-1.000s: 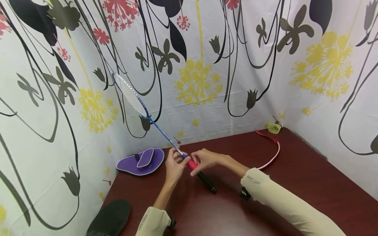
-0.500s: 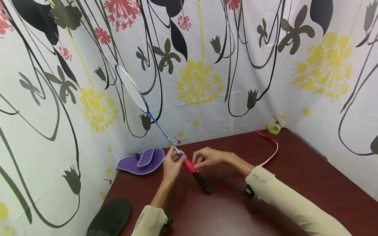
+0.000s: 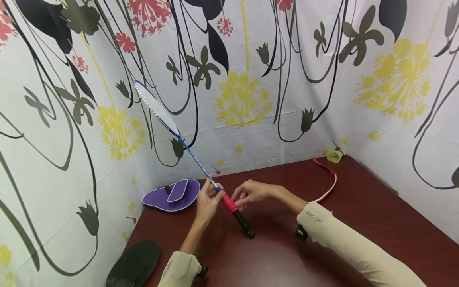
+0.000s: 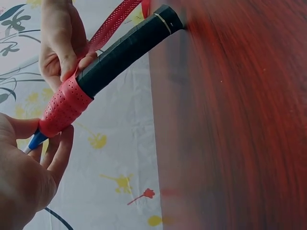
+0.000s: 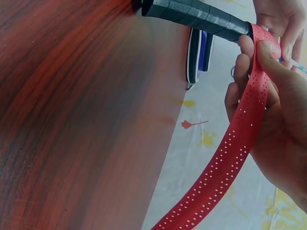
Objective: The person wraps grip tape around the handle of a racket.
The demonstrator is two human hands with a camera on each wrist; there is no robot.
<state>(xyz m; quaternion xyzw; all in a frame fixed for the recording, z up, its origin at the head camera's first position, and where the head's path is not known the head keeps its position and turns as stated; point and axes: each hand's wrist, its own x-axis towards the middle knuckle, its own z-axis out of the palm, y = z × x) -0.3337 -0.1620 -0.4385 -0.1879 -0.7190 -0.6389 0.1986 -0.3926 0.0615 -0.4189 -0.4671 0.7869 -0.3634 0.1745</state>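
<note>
The red tape looks rubbery and matt, pierced with small holes. The black handle is ridged and faintly shiny. The tabletop is glossy and wood-grained; the wall sheet, smooth, lightly creased; the sleeves, matt cloth.

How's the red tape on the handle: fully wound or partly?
Partly. Red tape covers only the upper part of the handle; the rest shows black, and a loose length trails from the right hand.
</note>
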